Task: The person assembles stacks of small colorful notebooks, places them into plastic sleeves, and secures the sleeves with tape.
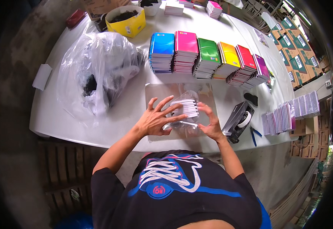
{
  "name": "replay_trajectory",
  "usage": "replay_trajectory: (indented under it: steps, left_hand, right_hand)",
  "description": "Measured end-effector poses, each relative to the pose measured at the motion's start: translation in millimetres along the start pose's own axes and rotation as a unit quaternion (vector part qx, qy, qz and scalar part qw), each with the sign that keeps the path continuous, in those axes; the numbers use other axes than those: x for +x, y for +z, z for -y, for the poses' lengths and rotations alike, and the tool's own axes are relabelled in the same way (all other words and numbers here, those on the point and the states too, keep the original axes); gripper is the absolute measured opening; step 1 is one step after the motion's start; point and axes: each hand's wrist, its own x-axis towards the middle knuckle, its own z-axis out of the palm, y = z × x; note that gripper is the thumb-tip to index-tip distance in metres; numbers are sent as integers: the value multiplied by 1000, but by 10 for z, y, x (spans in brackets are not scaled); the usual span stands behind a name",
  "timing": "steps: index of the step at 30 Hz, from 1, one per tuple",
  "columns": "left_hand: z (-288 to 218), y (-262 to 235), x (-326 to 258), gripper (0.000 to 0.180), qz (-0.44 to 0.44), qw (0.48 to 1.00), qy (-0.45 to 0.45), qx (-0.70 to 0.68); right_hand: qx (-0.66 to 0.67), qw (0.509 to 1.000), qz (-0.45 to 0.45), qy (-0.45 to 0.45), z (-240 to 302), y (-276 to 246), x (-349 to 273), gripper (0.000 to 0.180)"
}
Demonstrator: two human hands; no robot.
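A small stack of notebooks (pixel 189 108) in clear plastic wrap stands in front of me on a flat, greyish board (pixel 157 91), white page edges showing. My left hand (pixel 155 119) reaches over its left side with fingers spread, fingertips at the wrap. At the right side my right hand (pixel 211 124) is curved, thumb and fingers apart, close against the plastic. Neither hand is closed round the stack. Whether the right fingertips press on it is hard to make out.
Behind the board stand stacks of spiral notebooks (pixel 185 42) in several colours. A large clear bag (pixel 101 68) lies left, near a yellow container (pixel 127 24) of black pieces. To the right are a tape dispenser (pixel 239 122), blue-handled pliers (pixel 254 136) and more notebooks (pixel 288 114).
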Motion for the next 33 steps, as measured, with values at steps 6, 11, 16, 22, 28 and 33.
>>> replay_trajectory:
  steps: [6,11,16,22,28,33]
  left_hand:
    - [5,-120,64,88,57,998,-6,-28]
    - [-82,-137,91,85,39,998,5,-39]
    - [-9,-137,171,72,-246,935,14,-256]
    - [468,94,565,40,-28,805,-158,-571]
    - [607,-141,843,23,30,776,-165,-608]
    - [744,-380,790,32,-368,803,-188,-429]
  right_hand:
    - [-125,988,69,-58,89,67,149,56]
    - [-236,957,108,-132,54,28,257,50]
    - [-302,937,82,-151,86,0,268,45]
    - [-328,932,71,-135,147,53,265,38]
    - [-343,930,69,-117,211,65,265,35]
    - [-346,930,57,-106,215,134,239,33]
